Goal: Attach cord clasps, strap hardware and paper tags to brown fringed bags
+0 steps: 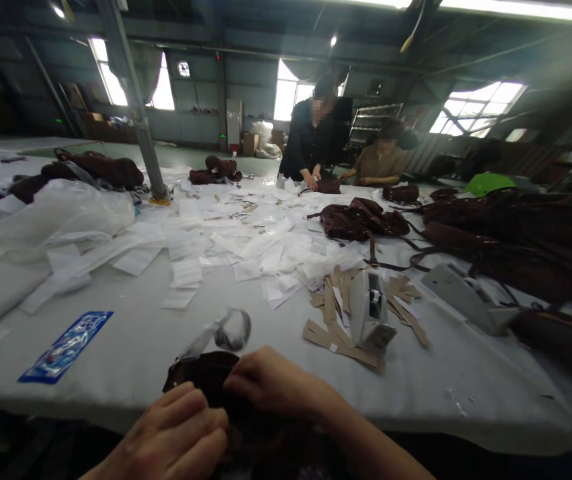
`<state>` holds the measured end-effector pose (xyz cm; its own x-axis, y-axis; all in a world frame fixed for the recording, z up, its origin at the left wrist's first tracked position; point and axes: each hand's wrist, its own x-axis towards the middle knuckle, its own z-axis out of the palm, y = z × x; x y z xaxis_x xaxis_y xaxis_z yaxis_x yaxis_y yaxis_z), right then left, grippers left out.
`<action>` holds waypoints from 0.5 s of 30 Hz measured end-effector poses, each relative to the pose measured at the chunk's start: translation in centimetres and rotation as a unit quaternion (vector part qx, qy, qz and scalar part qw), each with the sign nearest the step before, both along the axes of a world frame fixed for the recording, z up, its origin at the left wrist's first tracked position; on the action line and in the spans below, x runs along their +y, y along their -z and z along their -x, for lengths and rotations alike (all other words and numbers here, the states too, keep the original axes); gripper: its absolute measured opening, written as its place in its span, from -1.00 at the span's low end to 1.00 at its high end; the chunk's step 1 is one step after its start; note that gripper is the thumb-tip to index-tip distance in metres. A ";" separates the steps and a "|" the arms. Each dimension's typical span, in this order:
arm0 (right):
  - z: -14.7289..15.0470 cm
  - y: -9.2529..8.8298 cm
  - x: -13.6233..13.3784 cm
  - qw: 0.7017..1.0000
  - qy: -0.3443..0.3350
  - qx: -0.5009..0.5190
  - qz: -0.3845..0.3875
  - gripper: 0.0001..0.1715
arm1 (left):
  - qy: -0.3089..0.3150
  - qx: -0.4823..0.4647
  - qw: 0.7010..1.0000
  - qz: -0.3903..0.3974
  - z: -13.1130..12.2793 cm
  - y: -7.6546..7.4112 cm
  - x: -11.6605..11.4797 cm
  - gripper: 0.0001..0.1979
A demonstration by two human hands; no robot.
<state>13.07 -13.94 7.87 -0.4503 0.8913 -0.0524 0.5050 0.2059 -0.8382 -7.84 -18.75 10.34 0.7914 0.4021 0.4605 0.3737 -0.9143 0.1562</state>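
A dark brown bag [206,368] lies at the table's near edge, right in front of me. My left hand [179,433] is closed on its near side, with curled fingers. Over the bag's right part, my right hand [271,385] is bent into a pinch against the dark material; its fingertips are partly hidden. Much of the bag is in shadow or covered by my hands. Just beyond it is a blurred, see-through strip with a loop [233,330].
White paper sheets [266,257] litter the middle. A grey tape dispenser [369,310] stands among cardboard strips [326,337]. A blue printed packet [66,348] lies left. Brown bags [361,219] are beyond, more piled right. Two people [313,140] are across the table.
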 end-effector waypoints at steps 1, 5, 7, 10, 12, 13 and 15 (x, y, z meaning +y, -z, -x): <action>-1.5 -0.7 0.6 1.000 0.022 0.007 -0.013 -0.68 | -0.015 0.000 1.000 0.009 0.2 0.5 0.5 -0.82; -6.4 0.5 0.5 0.987 0.159 -0.001 -0.041 -0.51 | -0.133 0.071 0.982 0.114 0.1 4.3 4.3 -0.81; -7.5 3.3 -0.8 0.984 0.178 -0.008 0.000 -0.50 | -0.207 0.130 0.951 0.190 -0.3 6.9 6.6 -0.83; -7.3 8.0 -2.8 0.976 0.214 0.013 0.047 -0.45 | -0.267 0.167 0.918 0.240 -0.8 10.2 9.1 -0.81; -6.5 10.1 -3.6 0.964 0.256 0.035 0.054 -0.42 | -0.280 0.172 0.912 0.244 -0.8 11.5 9.7 -0.74; -6.1 10.6 -3.7 0.960 0.270 0.048 0.060 -0.39 | -0.283 0.174 0.910 0.247 -0.8 11.9 9.7 -0.70; -5.4 11.0 -3.7 0.956 0.276 0.066 0.078 -0.35 | -0.284 0.178 0.906 0.260 -0.6 12.0 9.6 -0.61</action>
